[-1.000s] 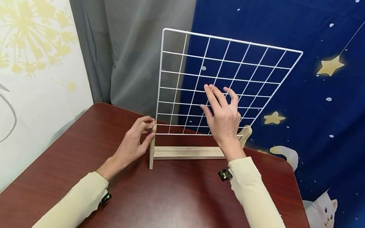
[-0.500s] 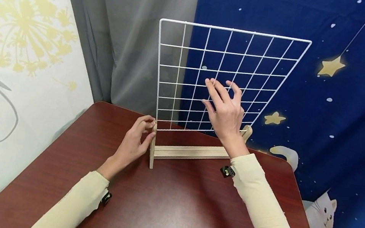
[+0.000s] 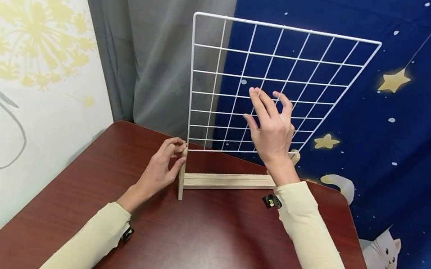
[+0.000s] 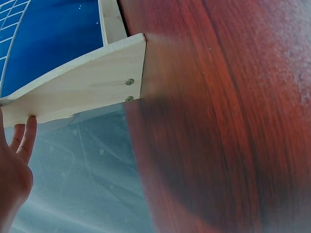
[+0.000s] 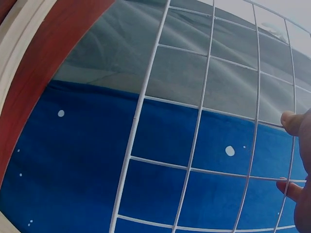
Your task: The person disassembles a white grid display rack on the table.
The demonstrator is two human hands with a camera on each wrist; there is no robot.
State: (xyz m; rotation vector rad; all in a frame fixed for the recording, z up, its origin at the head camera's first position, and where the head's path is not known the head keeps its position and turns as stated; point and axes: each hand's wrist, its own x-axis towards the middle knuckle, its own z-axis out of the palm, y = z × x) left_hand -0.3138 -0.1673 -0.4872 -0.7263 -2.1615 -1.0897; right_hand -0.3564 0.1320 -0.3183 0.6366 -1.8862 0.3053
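Note:
A white wire grid panel (image 3: 251, 52) stands above a pale wooden stand (image 3: 229, 182), its lower edge between the stand's two side pieces. My right hand (image 3: 273, 130) holds the panel near its middle, fingers bent at the wires; in the right wrist view a thumb and a fingertip (image 5: 290, 122) show at the wires. My left hand (image 3: 160, 166) pinches the top of the left side piece (image 4: 97, 80), where the panel's lower left corner sits. Two screws (image 4: 129, 82) show on that piece in the left wrist view. The right side piece is partly hidden behind my right wrist.
The stand rests on a dark red-brown wooden table (image 3: 192, 249) with rounded far corners. Behind it hang a grey curtain (image 3: 167, 64) and a blue curtain (image 3: 362, 140) with stars and a cat. A white patterned sheet (image 3: 31, 105) is on the left.
The panel's top edge has risen in view and come nearer, as the panel tilts toward me. My right hand has moved up a little with it. The left hand stays on the side piece.

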